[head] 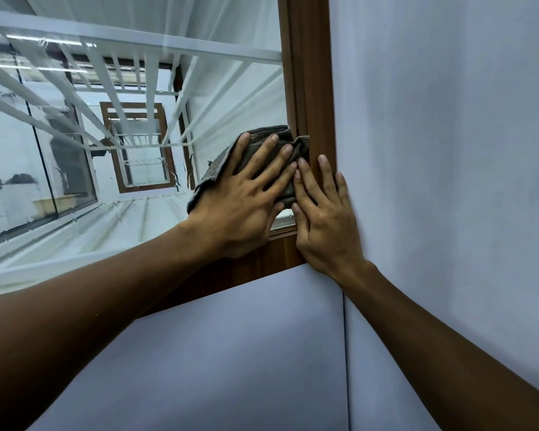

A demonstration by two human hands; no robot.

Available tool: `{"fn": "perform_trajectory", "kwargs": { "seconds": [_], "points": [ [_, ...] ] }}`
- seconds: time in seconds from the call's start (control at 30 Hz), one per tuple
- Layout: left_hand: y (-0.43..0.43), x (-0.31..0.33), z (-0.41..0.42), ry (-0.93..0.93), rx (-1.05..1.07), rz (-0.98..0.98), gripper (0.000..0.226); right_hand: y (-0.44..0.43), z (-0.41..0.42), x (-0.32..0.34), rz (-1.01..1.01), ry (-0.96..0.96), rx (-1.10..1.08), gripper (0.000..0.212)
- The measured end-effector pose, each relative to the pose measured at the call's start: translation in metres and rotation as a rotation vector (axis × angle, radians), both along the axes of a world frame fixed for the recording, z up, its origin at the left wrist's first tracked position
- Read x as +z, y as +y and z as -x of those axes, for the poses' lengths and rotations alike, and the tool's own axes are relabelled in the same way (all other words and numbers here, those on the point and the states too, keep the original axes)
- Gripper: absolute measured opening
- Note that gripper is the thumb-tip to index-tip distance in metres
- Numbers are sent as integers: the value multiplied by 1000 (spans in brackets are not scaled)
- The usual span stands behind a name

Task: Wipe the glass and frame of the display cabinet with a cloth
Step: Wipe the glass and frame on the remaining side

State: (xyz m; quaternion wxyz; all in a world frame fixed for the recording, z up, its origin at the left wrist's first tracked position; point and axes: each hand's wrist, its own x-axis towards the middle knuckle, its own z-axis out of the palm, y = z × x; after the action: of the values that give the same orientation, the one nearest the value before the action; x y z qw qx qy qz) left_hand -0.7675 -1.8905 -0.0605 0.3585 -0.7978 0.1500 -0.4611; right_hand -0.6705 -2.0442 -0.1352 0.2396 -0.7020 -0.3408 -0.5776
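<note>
A grey-brown cloth [263,139] lies flat against the cabinet glass [137,181] at its lower right corner, its edge touching the brown wooden frame [311,88]. My left hand [246,197] presses on the cloth with fingers spread and straight. My right hand [324,213] rests flat beside it, fingers straight, lying over the vertical frame strip and the cloth's right edge. The bottom frame rail [255,269] runs under both wrists.
White shelves and bars [131,45] show behind the glass, along with reflections. A pale grey-blue wall panel [448,150] borders the frame on the right, and another panel [231,353] lies below it, with a vertical seam [344,353] between them.
</note>
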Motion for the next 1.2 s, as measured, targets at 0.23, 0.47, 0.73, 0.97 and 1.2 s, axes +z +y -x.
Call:
{"fn": "perform_trajectory", "kwargs": {
  "seconds": [0.23, 0.47, 0.73, 0.97, 1.2],
  "points": [
    [2, -8, 2, 102, -14, -19, 66, -2, 6, -20, -6, 50, 57, 57],
    [5, -13, 8, 208, 4, -45, 67, -4, 18, -43, 23, 114, 105, 70],
    [9, -6, 14, 275, 27, -55, 71, 6, 27, -48, 14, 186, 90, 79],
    [19, -3, 26, 287, 64, -64, 71, 28, 35, -54, -79, 180, 118, 83],
    [30, -3, 35, 296, 61, -52, 69, 46, 46, -57, -151, 170, 195, 74]
  ]
}}
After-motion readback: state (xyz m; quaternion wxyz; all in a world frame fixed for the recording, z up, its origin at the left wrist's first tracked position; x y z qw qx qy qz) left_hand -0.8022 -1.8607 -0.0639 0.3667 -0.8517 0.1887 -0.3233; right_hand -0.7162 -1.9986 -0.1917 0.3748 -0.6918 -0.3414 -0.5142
